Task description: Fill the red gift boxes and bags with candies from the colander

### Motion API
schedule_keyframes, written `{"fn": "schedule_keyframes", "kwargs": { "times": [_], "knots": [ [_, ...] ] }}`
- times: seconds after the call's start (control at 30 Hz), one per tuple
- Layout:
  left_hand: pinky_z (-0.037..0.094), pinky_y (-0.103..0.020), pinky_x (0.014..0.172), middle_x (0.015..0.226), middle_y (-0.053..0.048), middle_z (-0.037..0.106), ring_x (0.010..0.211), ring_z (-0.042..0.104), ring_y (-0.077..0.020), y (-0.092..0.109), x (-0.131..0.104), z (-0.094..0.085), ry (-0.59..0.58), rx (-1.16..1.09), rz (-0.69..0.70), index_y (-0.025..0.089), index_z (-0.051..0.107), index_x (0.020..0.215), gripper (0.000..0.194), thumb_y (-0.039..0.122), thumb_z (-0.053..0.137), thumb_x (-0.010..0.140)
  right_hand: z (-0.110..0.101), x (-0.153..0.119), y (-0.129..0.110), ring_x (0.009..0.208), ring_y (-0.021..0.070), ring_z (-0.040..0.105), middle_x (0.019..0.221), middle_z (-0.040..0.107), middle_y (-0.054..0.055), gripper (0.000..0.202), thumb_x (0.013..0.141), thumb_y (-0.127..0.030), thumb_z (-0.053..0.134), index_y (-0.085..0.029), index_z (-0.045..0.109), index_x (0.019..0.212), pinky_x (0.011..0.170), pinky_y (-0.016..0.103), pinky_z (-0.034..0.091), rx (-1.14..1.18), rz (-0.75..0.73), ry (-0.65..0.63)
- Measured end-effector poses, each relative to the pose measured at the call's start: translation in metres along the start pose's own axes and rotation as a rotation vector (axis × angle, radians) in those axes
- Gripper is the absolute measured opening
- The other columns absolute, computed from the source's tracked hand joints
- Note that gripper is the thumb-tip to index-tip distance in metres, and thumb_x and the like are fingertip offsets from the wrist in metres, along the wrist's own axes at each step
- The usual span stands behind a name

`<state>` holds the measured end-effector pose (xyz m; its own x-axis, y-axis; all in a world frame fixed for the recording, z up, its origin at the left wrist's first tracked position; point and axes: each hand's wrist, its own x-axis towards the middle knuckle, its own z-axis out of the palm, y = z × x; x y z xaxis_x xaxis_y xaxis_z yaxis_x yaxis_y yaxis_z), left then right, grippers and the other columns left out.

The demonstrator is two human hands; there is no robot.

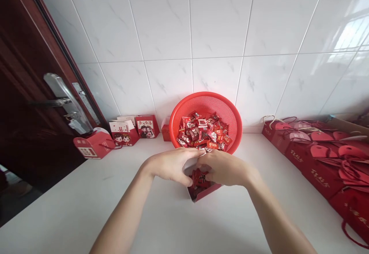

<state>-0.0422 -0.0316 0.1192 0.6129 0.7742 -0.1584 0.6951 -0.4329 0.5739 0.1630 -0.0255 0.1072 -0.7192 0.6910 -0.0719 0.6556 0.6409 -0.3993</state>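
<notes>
A small red gift box (201, 188) stands on the white counter (86, 204) just in front of me. My left hand (173, 165) grips its left side and top flap. Over the box's right side, my right hand (225, 167) closes on the top. The fingers of both hands meet above the box and hide its opening. Right behind the hands sits a red plastic basket (206, 106) tilted against the wall, holding several red wrapped candies (201, 131).
Closed red gift boxes (123, 133) stand at the back left by a dark door with a metal handle (62, 100). A large stack of red boxes with cord handles (325, 154) fills the right side. White tiled wall behind.
</notes>
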Motion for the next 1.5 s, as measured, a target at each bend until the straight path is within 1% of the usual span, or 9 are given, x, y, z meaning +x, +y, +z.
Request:
{"fn": "schedule_keyframes", "kwargs": {
  "times": [0.17, 0.33, 0.53, 0.8, 1.0, 1.13, 1.3, 1.4, 1.5],
  "knots": [
    [0.036, -0.037, 0.118, 0.158, -0.007, 0.047, 0.145, 0.042, -0.0319, 0.0, 0.004, 0.003, -0.073, -0.079, 0.054, 0.023, 0.051, 0.147, 0.09, 0.024, 0.081, 0.062, -0.004, -0.012, -0.003, 0.069, 0.0166, 0.06, 0.086, 0.069, 0.004, 0.021, 0.084, -0.01, 0.055, -0.021, 0.071, 0.092, 0.05, 0.025, 0.034, 0.064, -0.009, -0.114],
    [0.037, -0.04, 0.118, 0.16, -0.009, 0.045, 0.146, 0.041, -0.0337, 0.0, 0.01, 0.009, -0.074, -0.003, 0.045, 0.021, 0.05, 0.148, 0.084, 0.028, 0.077, 0.069, 0.006, -0.001, -0.016, 0.055, 0.0141, 0.048, 0.076, 0.062, 0.003, 0.017, 0.086, -0.011, 0.049, -0.019, 0.063, 0.079, 0.044, 0.027, 0.031, -0.043, 0.037, -0.276],
    [0.043, -0.039, 0.112, 0.151, -0.007, 0.055, 0.143, 0.046, -0.0338, 0.001, 0.009, 0.008, -0.089, 0.083, 0.079, 0.024, 0.054, 0.144, 0.077, 0.03, 0.076, 0.07, 0.019, 0.016, -0.016, 0.065, 0.0202, 0.057, 0.076, 0.063, 0.005, 0.018, 0.086, -0.019, 0.048, -0.019, 0.056, 0.07, 0.046, 0.028, 0.038, -0.165, 0.04, -0.44],
    [0.041, -0.038, 0.114, 0.157, -0.008, 0.049, 0.145, 0.043, -0.0353, 0.005, 0.007, 0.004, -0.098, 0.128, 0.009, 0.022, 0.053, 0.146, 0.08, 0.035, 0.076, 0.071, 0.027, 0.029, -0.015, 0.08, 0.0229, 0.066, 0.09, 0.07, 0.006, 0.013, 0.083, -0.026, 0.054, -0.019, 0.056, 0.072, 0.053, 0.027, 0.042, -0.136, 0.04, -0.546],
    [0.039, -0.034, 0.115, 0.16, -0.008, 0.044, 0.147, 0.04, -0.0327, 0.001, 0.005, 0.003, -0.062, 0.098, 0.013, 0.021, 0.046, 0.152, 0.082, 0.034, 0.072, 0.075, 0.029, 0.03, -0.021, 0.086, 0.0247, 0.067, 0.096, 0.072, 0.009, 0.016, 0.085, -0.022, 0.054, -0.017, 0.068, 0.09, 0.052, 0.028, 0.041, -0.206, 0.114, -0.48],
    [0.044, -0.033, 0.107, 0.154, -0.005, 0.052, 0.143, 0.045, -0.0331, -0.004, 0.006, 0.001, -0.062, 0.075, 0.018, 0.024, 0.054, 0.144, 0.072, 0.035, 0.074, 0.075, 0.013, 0.016, -0.019, 0.086, 0.023, 0.065, 0.093, 0.071, 0.006, 0.02, 0.088, -0.033, 0.059, -0.018, 0.071, 0.092, 0.054, 0.026, 0.04, -0.1, 0.055, -0.427],
    [0.047, -0.029, 0.1, 0.152, -0.003, 0.055, 0.138, 0.051, -0.0306, -0.007, 0.009, -0.001, -0.078, 0.005, -0.016, 0.025, 0.051, 0.147, 0.075, 0.031, 0.072, 0.076, -0.015, -0.011, -0.007, 0.083, 0.0179, 0.064, 0.101, 0.071, 0.002, 0.038, 0.088, -0.028, 0.063, -0.029, 0.066, 0.126, 0.059, 0.024, 0.041, 0.087, 0.012, -0.228],
    [0.048, -0.028, 0.098, 0.152, -0.004, 0.055, 0.132, 0.056, -0.0285, -0.01, 0.012, -0.002, -0.079, -0.015, -0.032, 0.023, 0.048, 0.151, 0.076, 0.029, 0.068, 0.078, -0.025, -0.026, -0.001, 0.087, 0.0185, 0.065, 0.107, 0.072, 0.002, 0.037, 0.089, -0.027, 0.062, -0.031, 0.068, 0.125, 0.063, 0.024, 0.043, 0.127, 0.029, -0.176],
    [0.046, -0.029, 0.102, 0.155, -0.006, 0.051, 0.134, 0.055, -0.0281, -0.017, 0.016, -0.002, -0.068, -0.029, -0.047, 0.021, 0.048, 0.151, 0.073, 0.03, 0.066, 0.081, -0.029, -0.032, 0.002, 0.089, 0.019, 0.065, 0.106, 0.074, 0.002, 0.026, 0.088, -0.024, 0.062, -0.027, 0.076, 0.109, 0.065, 0.024, 0.043, 0.122, -0.029, -0.199]
  ]
}}
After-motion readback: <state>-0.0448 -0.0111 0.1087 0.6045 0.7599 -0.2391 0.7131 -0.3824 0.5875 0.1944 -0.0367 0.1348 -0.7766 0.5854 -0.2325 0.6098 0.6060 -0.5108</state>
